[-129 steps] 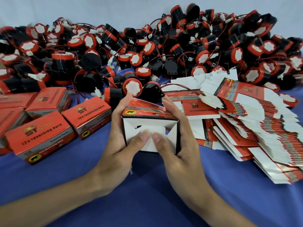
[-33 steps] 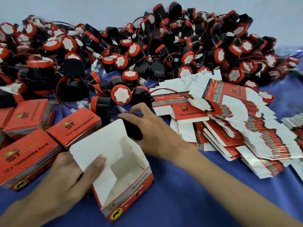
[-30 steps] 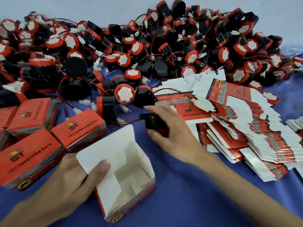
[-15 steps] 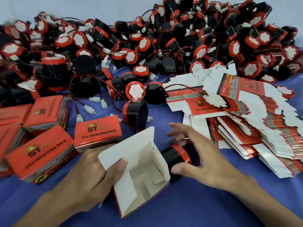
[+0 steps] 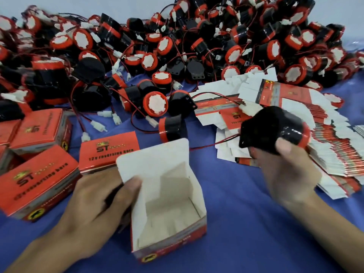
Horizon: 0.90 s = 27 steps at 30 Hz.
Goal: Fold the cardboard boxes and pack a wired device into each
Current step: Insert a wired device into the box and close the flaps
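Blue-covered table (image 5: 236, 223), pale wall behind.

Left hand (image 5: 92, 203): grips the open box (image 5: 167, 209) by its left wall, thumb (image 5: 132, 186) hooked over the edge, the other fingers outside. The box stands upright on the table with its mouth up. The lid flap is raised on the side away from the hand, and the folded bottom flaps are visible inside.

Right hand (image 5: 289, 174): to the right of the box and slightly beyond it, fingers curled round a black device (image 5: 271, 129) with a red rim. The device looks lifted clear of the table, but motion blur there makes this uncertain. Its red wire (image 5: 226, 141) trails left toward the box's lid flap.

Closed red boxes: one (image 5: 108, 150) sits just beyond the left hand, another (image 5: 37, 178) just to its left, and more lie further left.

Fanned stack of flat box blanks (image 5: 325, 144): lies under and to the right of the right hand.

Pile of black-and-red wired devices (image 5: 177, 46): beyond both hands, across the whole far side. One loose device (image 5: 171, 128) lies just past the lid flap.
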### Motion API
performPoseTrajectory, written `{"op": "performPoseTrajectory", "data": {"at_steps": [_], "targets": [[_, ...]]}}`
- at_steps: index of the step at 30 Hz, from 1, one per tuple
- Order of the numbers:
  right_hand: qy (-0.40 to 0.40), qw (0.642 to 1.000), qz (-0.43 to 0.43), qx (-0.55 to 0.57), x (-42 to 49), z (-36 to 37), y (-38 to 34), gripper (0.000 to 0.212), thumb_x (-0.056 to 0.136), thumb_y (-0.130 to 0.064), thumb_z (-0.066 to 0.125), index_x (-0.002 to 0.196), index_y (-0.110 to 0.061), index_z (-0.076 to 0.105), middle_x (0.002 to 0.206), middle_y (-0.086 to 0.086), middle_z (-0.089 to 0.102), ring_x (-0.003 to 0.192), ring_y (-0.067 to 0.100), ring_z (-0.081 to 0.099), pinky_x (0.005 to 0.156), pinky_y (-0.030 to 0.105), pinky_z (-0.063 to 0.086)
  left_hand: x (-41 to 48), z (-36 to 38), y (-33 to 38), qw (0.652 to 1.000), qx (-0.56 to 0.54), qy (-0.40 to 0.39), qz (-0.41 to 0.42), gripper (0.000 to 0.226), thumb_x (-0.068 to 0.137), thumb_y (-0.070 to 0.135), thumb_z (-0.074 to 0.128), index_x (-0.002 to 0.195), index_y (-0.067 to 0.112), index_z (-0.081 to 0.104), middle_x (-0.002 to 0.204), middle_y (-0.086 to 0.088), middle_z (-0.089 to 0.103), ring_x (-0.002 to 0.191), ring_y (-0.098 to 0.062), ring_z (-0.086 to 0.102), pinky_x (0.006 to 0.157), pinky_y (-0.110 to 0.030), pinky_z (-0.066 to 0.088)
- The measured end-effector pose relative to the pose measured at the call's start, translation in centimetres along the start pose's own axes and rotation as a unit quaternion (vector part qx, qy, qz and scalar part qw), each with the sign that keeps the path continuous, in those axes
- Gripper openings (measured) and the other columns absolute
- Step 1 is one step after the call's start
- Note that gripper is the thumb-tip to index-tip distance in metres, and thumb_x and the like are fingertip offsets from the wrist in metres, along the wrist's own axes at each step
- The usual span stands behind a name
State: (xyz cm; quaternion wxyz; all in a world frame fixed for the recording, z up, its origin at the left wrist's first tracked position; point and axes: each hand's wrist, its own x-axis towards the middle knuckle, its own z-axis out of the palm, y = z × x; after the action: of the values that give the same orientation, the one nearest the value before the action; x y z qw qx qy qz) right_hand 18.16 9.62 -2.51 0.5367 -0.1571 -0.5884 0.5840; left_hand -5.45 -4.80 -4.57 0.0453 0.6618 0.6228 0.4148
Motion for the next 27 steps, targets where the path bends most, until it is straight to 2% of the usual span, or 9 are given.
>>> {"op": "performPoseTrajectory", "data": {"at_steps": [3,6,8,10,12,17,21,24,27], "targets": [[0.054,0.996,-0.048,0.060,0.4,-0.1,-1.1,0.037,0.066,-0.027,0.047,0.094,-0.017,0.070,0.088,0.000,0.070,0.092,0.021,0.065,0.089,0.034,0.047,0.6,0.2,0.6,0.995,-0.087,0.040,-0.010,0.030,0.095,0.043,0.041,0.119,0.029,0.052,0.110,0.015,0.063,0.095,0.001,0.061,0.077,-0.012,0.045],[0.055,0.997,-0.045,0.012,-0.1,-0.1,-0.9,0.033,0.070,-0.033,0.047,0.088,-0.019,0.071,0.082,0.002,0.068,0.071,0.021,0.064,0.068,0.030,0.049,0.8,0.0,0.8,0.964,-0.248,0.076,-0.062,0.073,0.080,0.036,0.055,0.136,-0.001,0.028,0.132,-0.014,0.050,0.102,-0.003,0.062,0.083,-0.017,0.049],[0.099,0.991,-0.079,-0.046,-0.3,0.0,-0.9,0.046,0.074,-0.039,0.062,0.103,-0.004,0.057,0.085,0.012,0.063,0.064,0.027,0.058,0.059,0.029,0.045,1.7,-0.4,1.8,0.957,-0.262,0.085,-0.093,0.086,0.071,0.042,0.074,0.129,-0.011,0.039,0.123,-0.002,0.063,0.098,0.011,0.061,0.079,-0.006,0.046],[0.104,0.973,-0.121,-0.166,-0.4,0.0,-0.8,0.074,0.078,-0.059,0.066,0.123,-0.004,0.044,0.103,0.023,0.057,0.077,0.033,0.055,0.062,0.036,0.043,2.4,-0.2,3.2,0.931,-0.312,0.139,-0.129,0.075,0.039,0.045,0.085,0.107,0.022,0.064,0.086,0.030,0.069,0.085,0.019,0.060,0.068,-0.004,0.048],[0.079,0.944,-0.172,-0.270,-0.5,0.0,-0.6,0.074,0.082,-0.065,0.059,0.133,-0.016,0.037,0.118,0.019,0.052,0.093,0.035,0.055,0.071,0.041,0.045,2.9,0.9,4.8,0.893,-0.359,0.199,-0.184,0.073,0.019,0.033,0.072,0.091,0.037,0.060,0.080,0.026,0.067,0.084,0.015,0.061,0.061,-0.014,0.053],[-0.055,0.867,-0.246,-0.430,-1.0,0.6,-0.4,0.072,0.087,-0.063,0.053,0.141,-0.025,0.022,0.124,-0.005,0.047,0.117,0.003,0.047,0.101,0.023,0.038,2.8,2.6,7.2,0.858,-0.443,0.145,-0.215,0.091,0.015,0.011,0.061,0.106,0.013,0.052,0.071,0.022,0.069,0.079,0.004,0.065,0.057,-0.009,0.049],[-0.072,0.855,-0.243,-0.452,-1.7,1.8,-1.0,0.071,0.087,-0.067,0.049,0.140,-0.025,0.026,0.131,0.008,0.044,0.121,0.005,0.047,0.103,0.020,0.037,1.2,3.0,7.2,0.907,-0.368,0.109,-0.175,0.073,0.008,0.052,0.083,0.079,0.043,0.066,0.097,0.017,0.069,0.091,0.011,0.057,0.072,-0.006,0.047],[-0.063,0.825,-0.230,-0.513,-1.8,2.4,-1.6,0.074,0.087,-0.071,0.039,0.136,-0.017,0.028,0.125,0.001,0.045,0.101,0.009,0.054,0.085,0.020,0.043,-0.6,3.0,7.6,0.997,-0.072,0.001,0.001,0.045,0.059,0.054,0.066,0.102,0.050,0.054,0.131,0.014,0.049,0.103,0.005,0.054,0.074,-0.007,0.045],[-0.013,0.764,-0.250,-0.594,-1.3,2.1,-3.1,0.073,0.092,-0.068,0.030,0.123,-0.003,0.045,0.094,-0.004,0.053,0.066,0.010,0.051,0.063,0.016,0.034,-1.5,2.7,6.3,0.997,-0.035,-0.067,0.017,0.052,0.065,0.050,0.058,0.115,0.048,0.044,0.105,0.040,0.047,0.078,0.019,0.049,0.063,0.005,0.032]]}}
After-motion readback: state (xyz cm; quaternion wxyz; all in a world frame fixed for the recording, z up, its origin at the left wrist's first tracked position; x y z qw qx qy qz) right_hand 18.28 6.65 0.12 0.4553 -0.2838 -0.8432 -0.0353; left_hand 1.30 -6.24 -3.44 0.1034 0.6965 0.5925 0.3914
